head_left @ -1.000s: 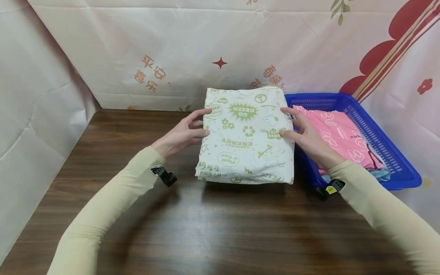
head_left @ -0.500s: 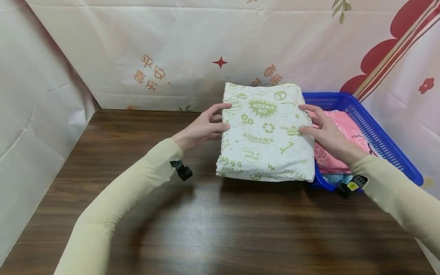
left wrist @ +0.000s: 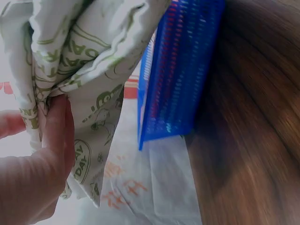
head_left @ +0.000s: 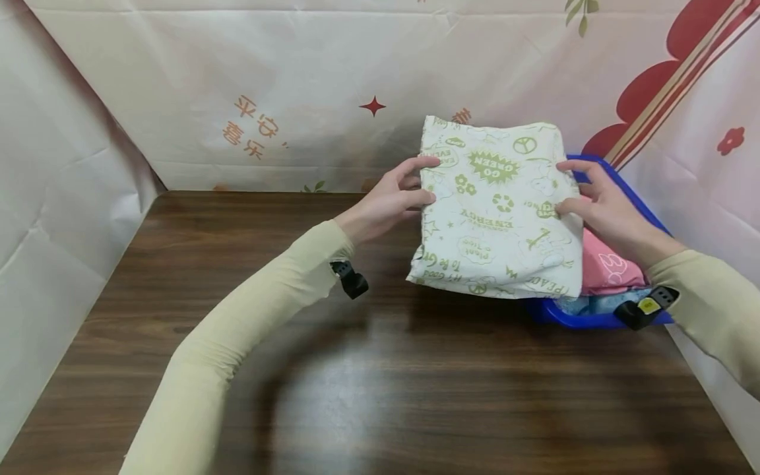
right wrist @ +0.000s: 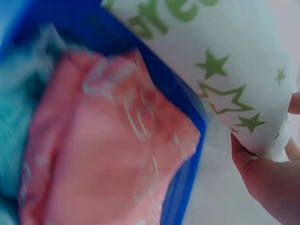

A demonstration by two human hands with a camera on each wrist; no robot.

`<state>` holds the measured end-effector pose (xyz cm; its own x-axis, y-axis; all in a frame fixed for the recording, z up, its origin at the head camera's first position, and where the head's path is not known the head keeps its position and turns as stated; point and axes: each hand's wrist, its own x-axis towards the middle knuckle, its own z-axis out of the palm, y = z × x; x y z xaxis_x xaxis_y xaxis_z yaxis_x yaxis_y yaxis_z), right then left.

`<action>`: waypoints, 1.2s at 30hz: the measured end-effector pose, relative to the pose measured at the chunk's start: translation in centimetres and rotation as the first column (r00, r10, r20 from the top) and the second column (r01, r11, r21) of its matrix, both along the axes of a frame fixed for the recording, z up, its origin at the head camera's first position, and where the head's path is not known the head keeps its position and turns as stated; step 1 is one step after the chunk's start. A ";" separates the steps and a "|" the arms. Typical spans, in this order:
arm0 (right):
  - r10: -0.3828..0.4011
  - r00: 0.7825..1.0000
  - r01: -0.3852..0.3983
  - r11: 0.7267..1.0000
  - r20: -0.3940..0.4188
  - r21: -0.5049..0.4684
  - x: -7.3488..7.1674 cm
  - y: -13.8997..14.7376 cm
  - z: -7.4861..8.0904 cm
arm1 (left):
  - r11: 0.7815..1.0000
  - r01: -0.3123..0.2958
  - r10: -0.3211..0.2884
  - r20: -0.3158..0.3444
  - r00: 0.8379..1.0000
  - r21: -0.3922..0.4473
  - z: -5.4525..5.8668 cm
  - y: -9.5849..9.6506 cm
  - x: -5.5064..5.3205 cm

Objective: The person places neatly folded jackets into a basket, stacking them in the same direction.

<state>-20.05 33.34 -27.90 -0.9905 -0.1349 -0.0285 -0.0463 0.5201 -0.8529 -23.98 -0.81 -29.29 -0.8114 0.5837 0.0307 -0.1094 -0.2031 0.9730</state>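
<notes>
A folded white cloth (head_left: pixel 493 218) with green lettering and drawings hangs raised above the table, its right part over the blue basket (head_left: pixel 584 321). My left hand (head_left: pixel 386 201) grips the cloth's left edge; in the left wrist view, fingers of the left hand (left wrist: pixel 40 173) tuck in among its loose layers. On the opposite edge my right hand (head_left: pixel 611 211) pinches the cloth, thumb and fingers on either side. Inside the basket lies a folded pink cloth (right wrist: pixel 108 140) with white print, on top of a teal-blue cloth (head_left: pixel 617 301). The white cloth hides much of the basket.
The brown wooden table (head_left: pixel 332 369) stretches left and in front of the basket. A pale printed curtain (head_left: pixel 297 79) closes off the back and both sides, near the basket's far rim. Each wrist wears a black strap (head_left: pixel 349 277) with a camera.
Both hands have carried the white cloth rightward and up, from beside the basket to partly over it. It covers more of the pink cloth, and the basket has stayed put.
</notes>
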 end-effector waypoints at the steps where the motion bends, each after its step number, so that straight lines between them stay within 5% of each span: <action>1: -0.007 1.000 0.007 1.000 0.000 0.010 -0.1 0.4 0.2 | 1.000 0.003 -0.004 0.006 1.000 0.018 0.1 0.5 0.0; 18: -0.028 0.999 0.035 0.955 -0.027 0.296 -1.7 7.0 1.9 | 0.987 0.013 -0.031 0.111 0.993 0.162 -0.9 7.9 0.1; 26: -0.013 0.999 0.027 0.955 -0.048 0.295 -1.9 9.8 1.5 | 0.974 0.057 -0.083 0.110 0.990 0.220 -1.9 11.4 0.2; 36: -0.041 0.999 0.052 0.924 -0.036 0.378 -1.8 13.3 1.3 | 0.952 -0.001 -0.051 0.162 0.985 0.307 -3.7 16.3 1.3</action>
